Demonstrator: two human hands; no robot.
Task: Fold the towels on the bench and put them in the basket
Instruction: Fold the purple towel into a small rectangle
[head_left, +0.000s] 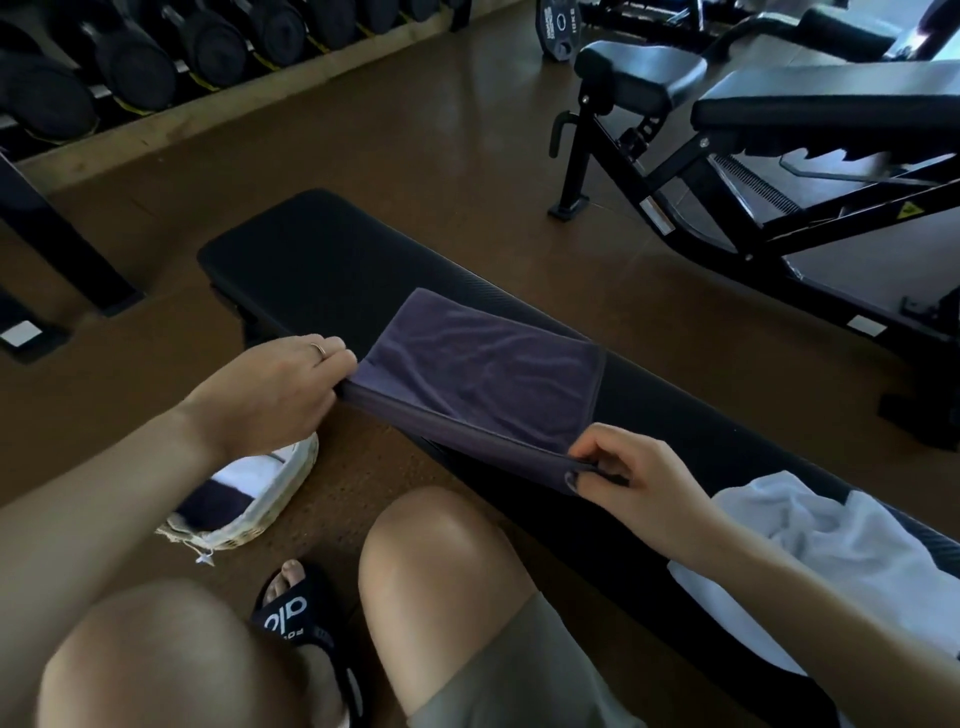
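Purple towel (483, 371) lies across the flat black bench (291, 260), folded over w/ its near edge pulled taut off the bench's front side, toward the person. Head view only.

Left hand (270, 395) pinches the towel's left near corner, fingers curled round the edge, ring on one finger. Right hand (623, 478) pinches the right near corner between thumb & fingertips, other fingers bent above it. The stretch of edge btwn the two hands hangs in a straight line just above the floor side of the bench; far part of the towel rests flat on the pad.

White towel (810, 525) sits crumpled on the bench's right end, near the right forearm, apart from the purple one.

Basket (270, 499), pale woven, stands on the brown floor (415, 156) below the left wrist, beside the bench. Inside it: folded cloth, white & dark bands; how many pieces, can't tell.

Person's bare knees & a black slide sandal (296, 608) fill the bottom of the frame.

Background: dumbbell rack (156, 57) top left, adjustable bench (779, 114) top right.
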